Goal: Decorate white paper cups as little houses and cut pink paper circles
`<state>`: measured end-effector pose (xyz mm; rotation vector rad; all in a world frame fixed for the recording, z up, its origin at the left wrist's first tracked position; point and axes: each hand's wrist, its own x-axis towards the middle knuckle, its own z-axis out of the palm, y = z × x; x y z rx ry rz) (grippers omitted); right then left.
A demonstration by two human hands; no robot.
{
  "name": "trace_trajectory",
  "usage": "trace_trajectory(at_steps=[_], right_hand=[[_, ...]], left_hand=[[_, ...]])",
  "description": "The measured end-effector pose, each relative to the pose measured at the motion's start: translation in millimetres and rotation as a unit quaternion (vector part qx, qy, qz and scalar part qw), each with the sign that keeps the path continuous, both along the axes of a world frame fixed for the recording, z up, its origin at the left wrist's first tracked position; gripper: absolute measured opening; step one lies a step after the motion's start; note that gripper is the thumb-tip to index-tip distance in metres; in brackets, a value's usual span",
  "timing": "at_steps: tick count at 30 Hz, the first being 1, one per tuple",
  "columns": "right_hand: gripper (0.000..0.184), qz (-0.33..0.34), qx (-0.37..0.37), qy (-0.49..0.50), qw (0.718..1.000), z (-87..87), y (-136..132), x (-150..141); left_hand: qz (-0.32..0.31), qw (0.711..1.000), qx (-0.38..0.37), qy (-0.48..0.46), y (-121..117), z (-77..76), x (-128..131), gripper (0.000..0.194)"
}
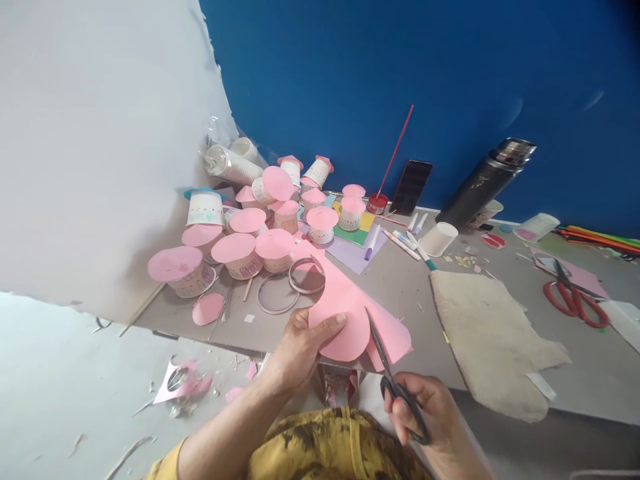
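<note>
My left hand (305, 343) grips a sheet of pink paper (345, 287) at its near left side, thumb on top. The sheet has a rounded edge at the bottom, and a flap of it sticks out to the right of a cut. In my right hand (425, 407) is a pair of scissors (385, 353) with black handles, the fingers in the loops. Their blades lie along the cut beside the rounded part and look nearly closed. Two pale rings (277, 295) and several paper cups with pink discs on top (235, 250) stand just beyond my left hand.
A cream cloth (493, 340) hangs over the table edge at right, near red-handled scissors (573, 297). A black flask (483, 183) and a phone (411, 188) lean against the blue wall. Markers (403, 243) and a white cup (439, 238) lie mid-table. Paper scraps (183, 380) litter the floor.
</note>
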<state>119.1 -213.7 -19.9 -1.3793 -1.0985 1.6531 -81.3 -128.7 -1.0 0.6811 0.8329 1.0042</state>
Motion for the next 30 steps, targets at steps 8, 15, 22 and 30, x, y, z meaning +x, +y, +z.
trace_trajectory(at_steps=[8, 15, 22, 30], right_hand=[[0.066, 0.015, -0.003, -0.001, 1.000, -6.8, -0.9, 4.1], [0.065, 0.019, 0.000, 0.003, 1.000, -4.2, -1.6, 7.0], [0.063, 0.021, 0.011, 0.006, 1.000, -9.9, -3.6, 12.9], [0.063, 0.022, 0.000, 0.000, 1.000, -12.6, -2.6, 16.7]], left_hand=[[-0.016, 0.999, 0.022, 0.038, 5.1, -3.9, -8.0, 0.029], [-0.061, 0.996, 0.039, 0.043, 7.5, 1.3, -9.9, 0.035], [-0.084, 0.994, 0.055, 0.050, 12.0, 9.9, -11.3, 0.034], [-0.106, 0.992, 0.040, 0.056, 17.7, 17.1, -13.7, 0.038]])
